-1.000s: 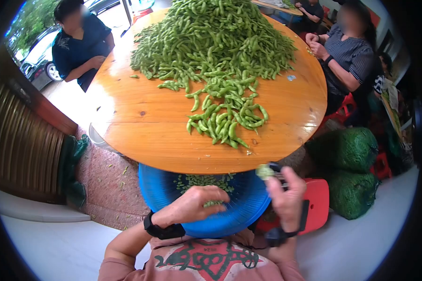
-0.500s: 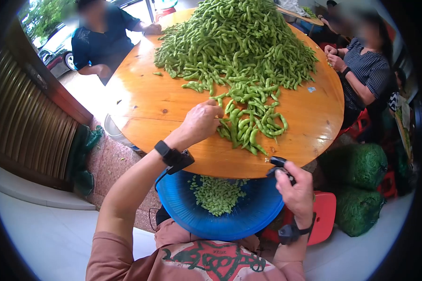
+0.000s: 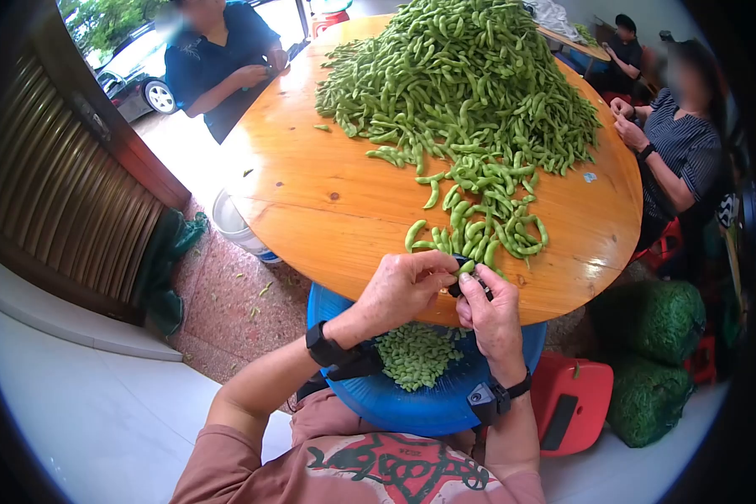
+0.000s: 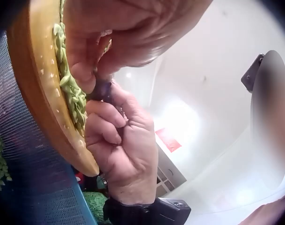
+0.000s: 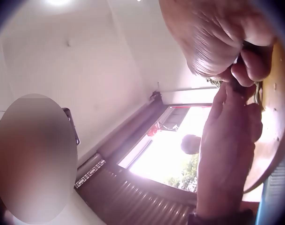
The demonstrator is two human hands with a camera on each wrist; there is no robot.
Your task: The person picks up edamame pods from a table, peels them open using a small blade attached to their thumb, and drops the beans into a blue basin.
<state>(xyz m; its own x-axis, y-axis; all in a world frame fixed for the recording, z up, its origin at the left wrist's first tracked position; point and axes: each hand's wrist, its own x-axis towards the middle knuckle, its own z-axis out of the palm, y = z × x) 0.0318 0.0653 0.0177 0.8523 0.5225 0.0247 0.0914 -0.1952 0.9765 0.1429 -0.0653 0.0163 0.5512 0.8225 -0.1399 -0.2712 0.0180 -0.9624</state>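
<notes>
Over the table's near edge, both hands meet in the head view. My left hand (image 3: 403, 290) pinches a green edamame pod (image 3: 467, 267) with thumb and fingers. My right hand (image 3: 491, 315) grips a small black tool (image 4: 101, 91), held against the pod; its exact kind is mostly hidden by fingers. Loose edamame pods (image 3: 512, 225) lie just beyond the hands, spilling from a tall heap of pods (image 3: 462, 92). Below the hands, a blue basin (image 3: 420, 412) holds many shelled green beans (image 3: 416, 357).
The round wooden table (image 3: 328, 227) spans the middle. A red stool (image 3: 575, 399) and green net sacks (image 3: 647, 323) stand at the right. A white bucket (image 3: 231, 220) is under the left edge. One person (image 3: 218, 67) stands across the table; another (image 3: 676, 139) sits at right.
My left hand went from over the basin to the loose pods on the table, then back to my right hand with a pod. The right hand keeps the black tool. The head view has shifted.
</notes>
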